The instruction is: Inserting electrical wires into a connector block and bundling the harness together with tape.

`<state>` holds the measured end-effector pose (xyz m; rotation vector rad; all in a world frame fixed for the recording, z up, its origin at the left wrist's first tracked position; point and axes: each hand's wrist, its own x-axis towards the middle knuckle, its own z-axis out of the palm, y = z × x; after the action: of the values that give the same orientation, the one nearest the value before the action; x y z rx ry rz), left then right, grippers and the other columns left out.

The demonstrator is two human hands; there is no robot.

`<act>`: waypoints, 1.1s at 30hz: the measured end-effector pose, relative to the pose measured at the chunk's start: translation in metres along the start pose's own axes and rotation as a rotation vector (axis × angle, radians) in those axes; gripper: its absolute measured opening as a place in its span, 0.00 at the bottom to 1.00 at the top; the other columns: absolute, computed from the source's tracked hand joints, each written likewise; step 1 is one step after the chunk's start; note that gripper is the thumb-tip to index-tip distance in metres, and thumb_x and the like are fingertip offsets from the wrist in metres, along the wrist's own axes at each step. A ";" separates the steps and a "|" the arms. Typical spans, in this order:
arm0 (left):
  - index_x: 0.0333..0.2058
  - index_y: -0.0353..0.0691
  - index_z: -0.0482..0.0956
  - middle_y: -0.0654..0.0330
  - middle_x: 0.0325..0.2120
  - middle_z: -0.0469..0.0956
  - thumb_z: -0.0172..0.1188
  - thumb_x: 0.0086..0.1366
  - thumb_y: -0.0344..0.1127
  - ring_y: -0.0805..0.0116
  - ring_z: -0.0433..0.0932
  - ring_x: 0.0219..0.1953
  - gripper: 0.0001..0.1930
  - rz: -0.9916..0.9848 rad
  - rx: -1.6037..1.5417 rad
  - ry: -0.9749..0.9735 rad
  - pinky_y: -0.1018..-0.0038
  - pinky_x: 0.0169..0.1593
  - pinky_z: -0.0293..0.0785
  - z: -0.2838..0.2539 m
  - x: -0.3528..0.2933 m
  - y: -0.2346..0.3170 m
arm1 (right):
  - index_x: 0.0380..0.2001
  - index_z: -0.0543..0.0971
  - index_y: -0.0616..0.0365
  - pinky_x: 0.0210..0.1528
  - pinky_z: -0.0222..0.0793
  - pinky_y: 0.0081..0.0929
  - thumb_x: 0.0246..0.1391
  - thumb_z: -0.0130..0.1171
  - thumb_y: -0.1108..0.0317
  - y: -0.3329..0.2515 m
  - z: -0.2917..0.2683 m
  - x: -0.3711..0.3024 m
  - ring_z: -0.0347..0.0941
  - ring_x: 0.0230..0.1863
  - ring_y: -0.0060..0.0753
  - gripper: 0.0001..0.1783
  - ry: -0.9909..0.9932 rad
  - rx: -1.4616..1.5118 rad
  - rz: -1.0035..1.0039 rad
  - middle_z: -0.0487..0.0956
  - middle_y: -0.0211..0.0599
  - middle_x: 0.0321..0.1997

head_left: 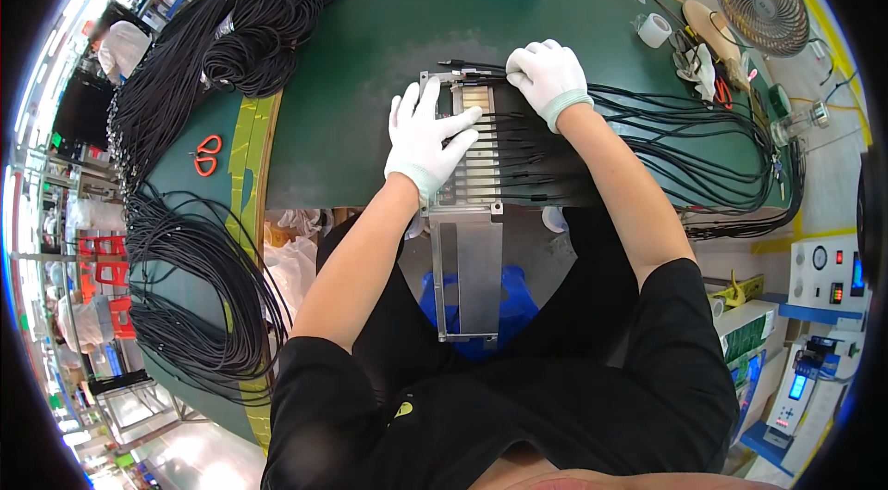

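Observation:
A metal fixture (470, 210) with a row of pale slots lies on the green table in front of me, its lower part jutting past the front edge. Several black cables with slim connector ends lie across its slots and trail to the right. My left hand (418, 140), in a white glove, rests on the fixture's left side with fingers spread. At the fixture's far right corner, my gloved right hand (548, 78) is closed with fingertips pinched around a black cable (483, 66), whose end points left over the far slots. The fingers partly hide the grip.
Large bundles of black cable (254, 32) are heaped at the far left, with another coil (199, 286) nearer. Orange-handled scissors (207, 155) lie between them. A white tape roll (654, 30), hand tools and a fan (763, 1) stand far right. Loose cables (694, 143) spread rightward.

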<state>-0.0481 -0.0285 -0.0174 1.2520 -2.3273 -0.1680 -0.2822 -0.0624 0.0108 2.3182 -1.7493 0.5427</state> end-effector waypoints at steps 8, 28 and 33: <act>0.45 0.61 0.84 0.50 0.60 0.68 0.60 0.61 0.49 0.46 0.60 0.64 0.14 -0.046 -0.153 0.106 0.55 0.68 0.50 0.001 0.004 -0.006 | 0.25 0.79 0.45 0.42 0.68 0.35 0.47 0.65 0.57 0.011 -0.001 0.002 0.73 0.38 0.39 0.07 0.119 0.140 0.029 0.78 0.28 0.29; 0.28 0.38 0.81 0.53 0.49 0.78 0.64 0.60 0.35 0.54 0.71 0.55 0.07 -0.116 -0.518 0.360 0.64 0.59 0.64 -0.017 0.010 -0.015 | 0.31 0.81 0.53 0.43 0.69 0.40 0.52 0.60 0.59 -0.029 -0.018 -0.002 0.74 0.37 0.48 0.10 -0.104 0.384 -0.220 0.80 0.38 0.30; 0.29 0.39 0.82 0.54 0.48 0.79 0.63 0.60 0.36 0.56 0.70 0.54 0.06 -0.219 -0.453 0.399 0.64 0.58 0.64 -0.022 0.008 -0.032 | 0.34 0.81 0.56 0.45 0.71 0.34 0.52 0.60 0.64 -0.002 -0.026 -0.010 0.75 0.39 0.42 0.09 -0.254 0.730 0.091 0.80 0.38 0.30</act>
<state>-0.0176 -0.0510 -0.0057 1.1745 -1.6915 -0.4469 -0.2872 -0.0435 0.0306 2.8892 -2.0220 1.1001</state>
